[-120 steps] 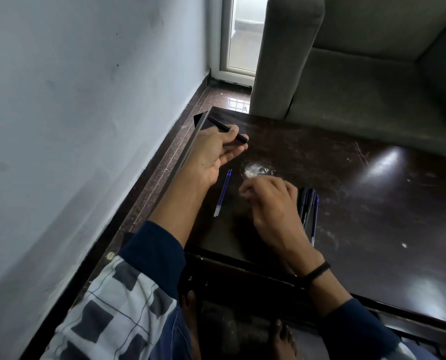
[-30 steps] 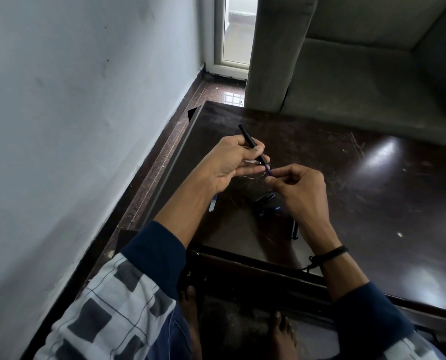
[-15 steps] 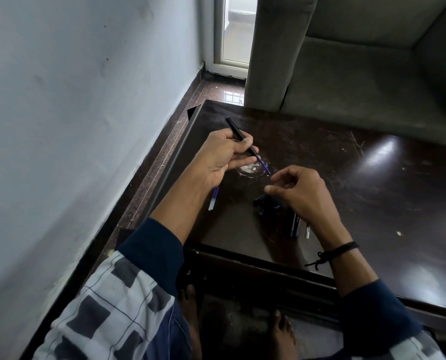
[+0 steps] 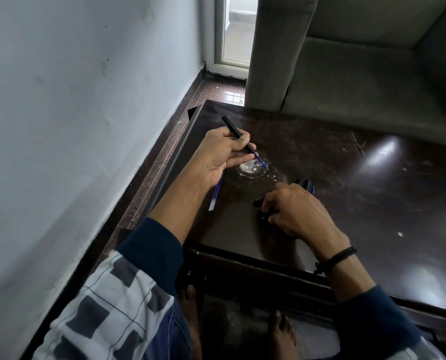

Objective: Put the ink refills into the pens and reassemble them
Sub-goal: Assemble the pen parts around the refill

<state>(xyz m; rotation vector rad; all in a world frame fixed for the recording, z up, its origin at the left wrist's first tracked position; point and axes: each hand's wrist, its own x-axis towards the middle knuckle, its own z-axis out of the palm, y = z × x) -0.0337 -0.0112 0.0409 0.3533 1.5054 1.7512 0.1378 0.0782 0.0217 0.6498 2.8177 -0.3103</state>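
My left hand grips a black pen barrel above the dark table. A blue refill sticks out of the barrel's lower end. A second blue refill lies on the table under my left wrist. My right hand is down on the table, fingers curled over small black pen parts. More dark pens lie just beyond its knuckles, mostly hidden.
A whitish round stain marks the table below the refill's tip. A grey sofa stands behind the table. A pale wall runs close along the left, with a strip of floor between.
My right hand let go of the refill's end and dropped to the pen parts on the table. My left hand lifted the barrel slightly away, refill still inside.
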